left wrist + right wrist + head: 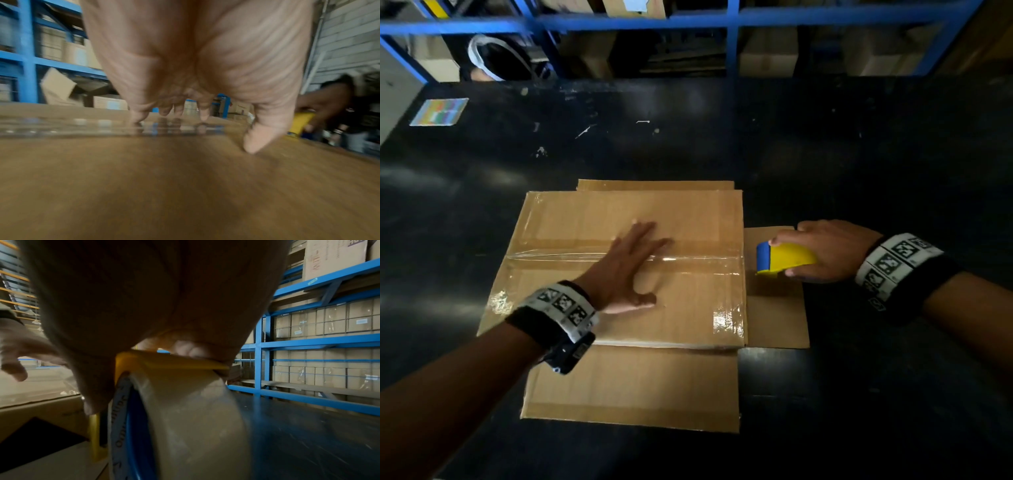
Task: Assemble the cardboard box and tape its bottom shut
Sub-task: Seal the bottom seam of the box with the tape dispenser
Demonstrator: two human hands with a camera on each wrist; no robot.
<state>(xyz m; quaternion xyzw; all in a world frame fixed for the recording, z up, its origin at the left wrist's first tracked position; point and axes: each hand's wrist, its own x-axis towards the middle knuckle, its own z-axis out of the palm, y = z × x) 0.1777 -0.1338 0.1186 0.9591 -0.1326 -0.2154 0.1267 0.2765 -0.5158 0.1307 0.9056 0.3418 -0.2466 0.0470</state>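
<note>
the cardboard box (619,219) stands upside down near the front middle of the black table (876,154), its closed bottom facing up and its 4 open flaps splayed flat on the table around it: 1 toward the person (633,387), 1 at the right (777,308), a sliver at the far edge, and 1 at the left mostly hidden by the forearm. a strip of clear tape (544,257) runs along the centre seam from the left edge to the right edge, with shiny patches at the near corners.

the left hand (626,270) lies flat on the box bottom, fingers straight and spread across the tape, thumb out to the side; the left wrist view shows the fingertips (139,116) and thumb touching the cardboard, holding nothing. the right hand (825,250) is just beyond the box's right edge, over the right flap, fingers curled round a yellow and blue tape dispenser (787,257) with a roll of clear tape (195,418) in it.

the table has wide bare room behind and to the right of the box, and a narrower margin at the left. its dark top is scuffed, with a colour chart card (440,111) at the far left. behind the table stand blue shelving racks (736,20) stacked with cartons (329,321).
</note>
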